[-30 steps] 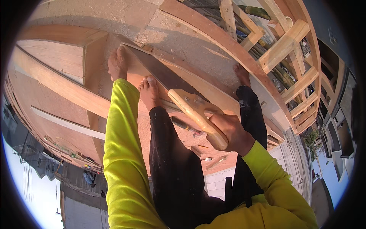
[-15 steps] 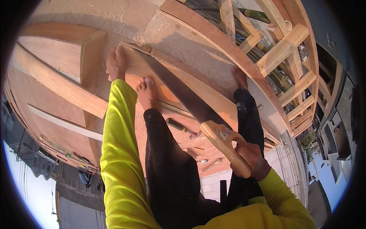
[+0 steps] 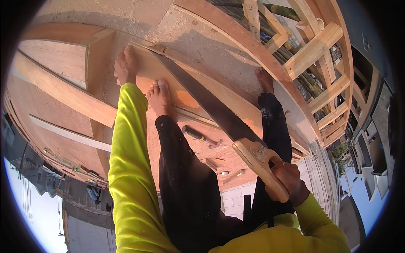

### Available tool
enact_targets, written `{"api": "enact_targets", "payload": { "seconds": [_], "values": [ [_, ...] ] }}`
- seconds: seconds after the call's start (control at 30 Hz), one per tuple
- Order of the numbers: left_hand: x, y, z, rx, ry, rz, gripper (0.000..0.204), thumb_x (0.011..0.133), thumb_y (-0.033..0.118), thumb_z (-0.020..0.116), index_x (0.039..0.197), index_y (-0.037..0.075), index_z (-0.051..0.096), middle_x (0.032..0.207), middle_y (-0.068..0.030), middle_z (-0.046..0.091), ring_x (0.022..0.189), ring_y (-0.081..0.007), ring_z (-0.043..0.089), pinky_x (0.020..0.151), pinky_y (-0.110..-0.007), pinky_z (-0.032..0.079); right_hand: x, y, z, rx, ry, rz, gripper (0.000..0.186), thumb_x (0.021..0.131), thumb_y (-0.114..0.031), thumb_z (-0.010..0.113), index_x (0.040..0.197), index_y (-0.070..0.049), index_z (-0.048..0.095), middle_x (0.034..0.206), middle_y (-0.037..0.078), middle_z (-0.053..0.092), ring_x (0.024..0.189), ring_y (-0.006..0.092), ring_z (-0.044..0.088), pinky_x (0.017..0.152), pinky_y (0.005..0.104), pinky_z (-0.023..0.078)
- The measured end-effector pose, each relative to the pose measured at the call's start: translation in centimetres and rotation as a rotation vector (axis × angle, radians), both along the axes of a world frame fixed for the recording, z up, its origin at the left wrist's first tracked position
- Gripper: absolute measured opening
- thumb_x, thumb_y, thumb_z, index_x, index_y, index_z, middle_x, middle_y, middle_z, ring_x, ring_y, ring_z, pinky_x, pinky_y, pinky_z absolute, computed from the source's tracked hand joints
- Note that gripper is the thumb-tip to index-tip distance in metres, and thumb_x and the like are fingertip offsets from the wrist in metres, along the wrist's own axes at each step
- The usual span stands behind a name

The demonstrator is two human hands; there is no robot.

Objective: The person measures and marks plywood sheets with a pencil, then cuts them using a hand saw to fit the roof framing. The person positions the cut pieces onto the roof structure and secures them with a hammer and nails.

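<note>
My right hand (image 3: 285,175) is closed round the wooden handle of a handsaw (image 3: 219,111). Its long dark blade slants up and left, the far end resting at a wooden board (image 3: 145,65). At the board's far left end my left hand (image 3: 125,67) grips the edge, some fingers hidden. My bare left foot (image 3: 159,97) presses on the board beside the blade. A narrow wood strip (image 3: 198,69) runs along the board's far side. My right foot (image 3: 264,80) stands beyond the board, to the right of the blade.
A hammer (image 3: 195,133), a pencil (image 3: 219,159) and small offcuts (image 3: 233,176) lie on the plywood between my legs. At left is a box-like wooden frame (image 3: 63,63); a curved slatted wooden frame (image 3: 314,48) stands at right. Sawdust dots the floor (image 3: 139,17).
My right hand has drawn the saw back, down and to the right. The left hand keeps its place on the board, and the view has shifted slightly.
</note>
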State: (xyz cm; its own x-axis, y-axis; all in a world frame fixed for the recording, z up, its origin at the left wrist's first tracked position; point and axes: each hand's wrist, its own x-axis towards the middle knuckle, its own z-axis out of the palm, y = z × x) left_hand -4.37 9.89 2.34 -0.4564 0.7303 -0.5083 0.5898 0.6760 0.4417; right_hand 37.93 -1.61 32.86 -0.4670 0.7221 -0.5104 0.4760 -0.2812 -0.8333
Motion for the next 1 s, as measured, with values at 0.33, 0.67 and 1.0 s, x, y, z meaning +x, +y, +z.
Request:
{"api": "enact_targets", "payload": {
  "seconds": [0.33, 0.67, 1.0],
  "values": [
    [-4.1, 1.1, -3.3, 0.107, 0.017, 0.044, 0.056, 0.093, 0.055, 0.05, 0.114, 0.007, 0.071, 0.103, -0.02, 0.072, 0.102, -0.0365, 0.067, 0.1, -0.044, 0.044, -1.4, -1.6, -4.0, 0.079, 0.05, -0.012, 0.022, 0.074, -0.008, 0.079, 0.092, -0.004, 0.066, 0.081, 0.011, 0.065, 0.069, 0.0311, 0.069, 0.061, 0.0392, 0.057],
    [-1.5, -1.3, -1.8, 0.027, -0.072, 0.003, 0.051, 0.097, 0.045, 0.059, 0.12, 0.001, 0.068, 0.107, -0.0112, 0.07, 0.1, -0.022, 0.062, 0.095, -0.034, 0.046, -7.9, 4.0, -12.5, -0.113, 0.097, -0.088, 0.034, 0.078, -0.015, 0.081, 0.105, -0.003, 0.063, 0.085, 0.019, 0.066, 0.078, 0.0354, 0.07, 0.066, 0.0392, 0.056],
    [-0.9, 2.0, -2.3, 0.004, -0.109, -0.005, 0.055, 0.09, 0.047, 0.068, 0.122, 0.004, 0.066, 0.105, -0.0141, 0.073, 0.099, -0.025, 0.067, 0.096, -0.035, 0.046, -6.0, 3.7, -11.6, -0.032, 0.08, -0.072, 0.026, 0.073, -0.01, 0.079, 0.092, -0.003, 0.063, 0.078, 0.015, 0.064, 0.068, 0.0341, 0.067, 0.061, 0.0376, 0.055]
  ]
}}
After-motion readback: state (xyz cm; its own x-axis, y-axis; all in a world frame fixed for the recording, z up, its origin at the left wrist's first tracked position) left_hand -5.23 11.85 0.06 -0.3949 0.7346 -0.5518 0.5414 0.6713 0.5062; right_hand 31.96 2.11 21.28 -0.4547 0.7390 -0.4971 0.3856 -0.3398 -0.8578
